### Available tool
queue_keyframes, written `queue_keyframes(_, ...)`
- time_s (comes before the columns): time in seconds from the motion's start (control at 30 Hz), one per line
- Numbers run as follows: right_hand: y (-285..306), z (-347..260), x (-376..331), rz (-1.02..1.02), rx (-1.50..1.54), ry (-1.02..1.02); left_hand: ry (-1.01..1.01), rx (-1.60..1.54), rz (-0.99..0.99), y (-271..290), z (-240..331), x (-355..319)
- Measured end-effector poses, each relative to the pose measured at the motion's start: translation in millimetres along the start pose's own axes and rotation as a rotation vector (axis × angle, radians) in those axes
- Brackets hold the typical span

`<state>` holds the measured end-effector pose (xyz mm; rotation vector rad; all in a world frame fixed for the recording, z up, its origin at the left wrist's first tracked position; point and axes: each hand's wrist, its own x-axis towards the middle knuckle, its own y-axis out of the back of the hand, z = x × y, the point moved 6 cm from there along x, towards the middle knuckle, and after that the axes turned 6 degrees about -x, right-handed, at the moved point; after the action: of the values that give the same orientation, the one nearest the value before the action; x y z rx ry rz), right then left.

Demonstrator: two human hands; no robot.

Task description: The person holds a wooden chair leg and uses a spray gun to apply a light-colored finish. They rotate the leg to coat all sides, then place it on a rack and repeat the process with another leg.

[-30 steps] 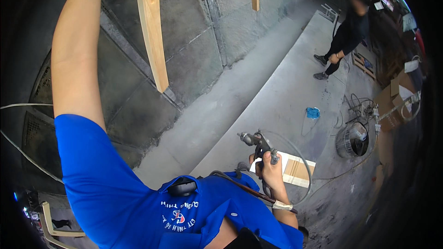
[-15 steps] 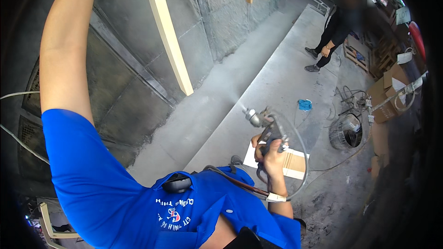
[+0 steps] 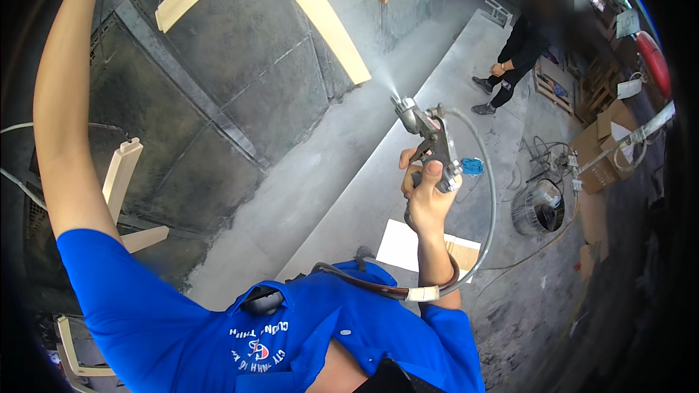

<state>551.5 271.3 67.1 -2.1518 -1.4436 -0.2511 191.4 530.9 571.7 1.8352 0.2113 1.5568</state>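
Observation:
My right hand (image 3: 424,193) grips a metal spray gun (image 3: 431,138) with a hose looping down to my arm. Its nozzle points up and left, and a fine mist leaves it toward a pale wooden frame piece (image 3: 313,11) that hangs overhead. My left arm (image 3: 62,116) reaches straight up along the left rim; the left hand itself is out of the picture. I wear a blue shirt (image 3: 240,335).
A dark tiled booth wall (image 3: 218,80) stands behind the wood. More pale wooden parts (image 3: 120,175) lean at the left. Another person in black (image 3: 513,62) stands on the grey floor at the far right, near a round fan (image 3: 537,207), cardboard boxes (image 3: 601,153) and cables.
My right hand has lifted the spray gun higher and closer to the wooden piece. The view has tilted, so the frame piece now sits above the nozzle.

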Motion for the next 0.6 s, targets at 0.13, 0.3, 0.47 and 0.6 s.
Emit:
queue_keyframes(0.13,30.0,40.7,9.4,0.079,-0.212,-0.232,0.218,-0.280,-0.214,-4.9,-5.6,-17.3)
queue_keyframes(0.3,8.0,24.0,15.8,-0.056,-0.248,0.001,0.155,-0.495,-0.326,-7.8,34.8,-45.2)
queue_keyframes(0.47,-63.3,-33.3,38.1,-0.587,0.177,0.215,0.110,-0.549,-0.335,-10.8,71.3,-62.7)
queue_keyframes(0.6,-95.5,-38.2,65.5,-0.350,0.108,0.201,0.015,-0.622,-0.305,-3.4,87.6,-68.7)
